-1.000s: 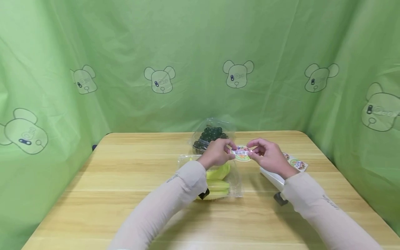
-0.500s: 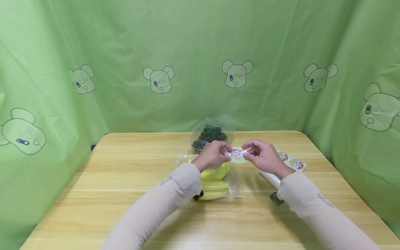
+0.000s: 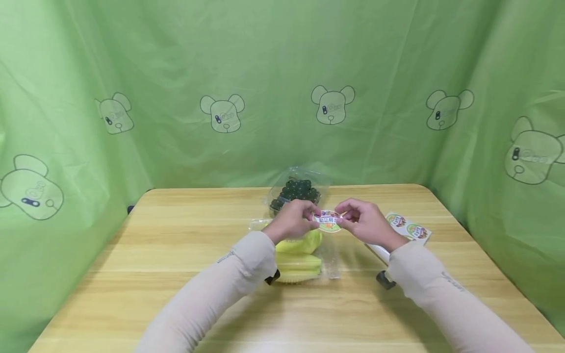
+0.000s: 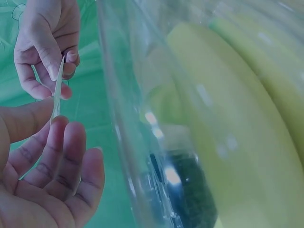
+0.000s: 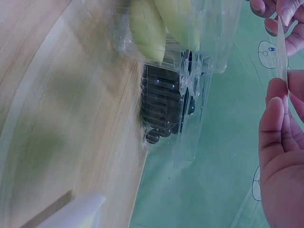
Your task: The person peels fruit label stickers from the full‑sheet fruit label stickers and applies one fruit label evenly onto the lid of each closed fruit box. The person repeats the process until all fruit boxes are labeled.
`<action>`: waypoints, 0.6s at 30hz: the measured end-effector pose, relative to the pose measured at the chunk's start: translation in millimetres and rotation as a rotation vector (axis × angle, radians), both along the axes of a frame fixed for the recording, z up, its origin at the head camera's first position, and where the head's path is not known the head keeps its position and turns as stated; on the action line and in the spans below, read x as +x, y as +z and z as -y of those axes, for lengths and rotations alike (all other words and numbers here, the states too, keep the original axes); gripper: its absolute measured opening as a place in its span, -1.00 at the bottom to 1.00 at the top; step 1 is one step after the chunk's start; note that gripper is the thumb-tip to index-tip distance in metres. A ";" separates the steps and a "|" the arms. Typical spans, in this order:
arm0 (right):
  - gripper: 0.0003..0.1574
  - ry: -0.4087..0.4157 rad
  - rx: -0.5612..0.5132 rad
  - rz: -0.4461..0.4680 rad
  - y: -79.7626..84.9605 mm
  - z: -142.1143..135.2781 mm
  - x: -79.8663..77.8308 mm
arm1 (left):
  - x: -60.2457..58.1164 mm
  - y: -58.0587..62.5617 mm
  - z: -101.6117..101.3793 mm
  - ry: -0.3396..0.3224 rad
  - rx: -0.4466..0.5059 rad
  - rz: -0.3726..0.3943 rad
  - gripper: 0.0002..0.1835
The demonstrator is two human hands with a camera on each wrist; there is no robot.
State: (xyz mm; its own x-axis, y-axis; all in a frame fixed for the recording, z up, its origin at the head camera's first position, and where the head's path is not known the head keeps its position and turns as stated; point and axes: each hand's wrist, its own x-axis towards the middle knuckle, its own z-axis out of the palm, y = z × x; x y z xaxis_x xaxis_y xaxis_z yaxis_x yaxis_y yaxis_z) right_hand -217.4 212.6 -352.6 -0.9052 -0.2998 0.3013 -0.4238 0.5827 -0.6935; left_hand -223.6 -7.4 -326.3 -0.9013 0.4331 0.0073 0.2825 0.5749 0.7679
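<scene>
An oval printed sticker (image 3: 328,221) is stretched between both hands above the table. My left hand (image 3: 293,220) pinches its left end between thumb and fingers. At the other end, my right hand (image 3: 363,221) pinches it the same way. Both wrist views show the sticker (image 4: 57,92) nearly edge-on. Below and left of the hands, yellow-green fruit (image 3: 300,262) like star fruit lies in a clear plastic box (image 3: 331,264), partly covered by the left hand and sleeve. Behind it stands a clear box of dark grapes (image 5: 164,102) with its lid raised.
A sheet of similar stickers (image 3: 417,231) lies to the right, partly under the right wrist. A white roll (image 3: 379,252) is beside it. Green curtains (image 3: 282,59) printed with bear heads surround the wooden table (image 3: 176,245).
Both hands have moved a little to the left together, carrying the sticker with them. More of the sticker sheet shows beside the right wrist. The boxes of fruit have stayed put.
</scene>
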 end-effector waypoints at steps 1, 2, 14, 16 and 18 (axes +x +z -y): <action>-0.75 -0.001 0.003 0.002 -0.4 0.6 0.0 | 0.1 0.0 0.9 -0.002 -0.005 -0.007 -0.71; -0.75 -0.001 0.004 0.004 -0.6 1.2 0.1 | 0.1 -0.1 1.7 -0.002 -0.008 -0.014 -0.72; -0.70 0.023 -0.031 0.075 3.1 7.7 -1.4 | -0.9 -0.8 11.4 -0.016 -0.007 -0.045 -0.73; -0.65 0.039 -0.098 0.121 3.9 7.4 -2.3 | -1.4 -0.2 12.9 -0.017 0.002 -0.039 -0.73; -0.61 0.057 -0.172 0.172 4.3 6.9 -3.6 | -2.0 -0.3 14.3 -0.015 0.006 -0.035 -0.74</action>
State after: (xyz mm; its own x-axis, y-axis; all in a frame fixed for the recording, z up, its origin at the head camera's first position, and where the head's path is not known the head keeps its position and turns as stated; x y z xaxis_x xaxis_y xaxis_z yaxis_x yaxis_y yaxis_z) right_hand -221.0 205.7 -348.3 -0.9306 -0.3099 0.1949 -0.3197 0.4286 -0.8451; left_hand -225.6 -21.7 -326.5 -0.8938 0.4465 0.0414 0.3179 0.5659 0.7607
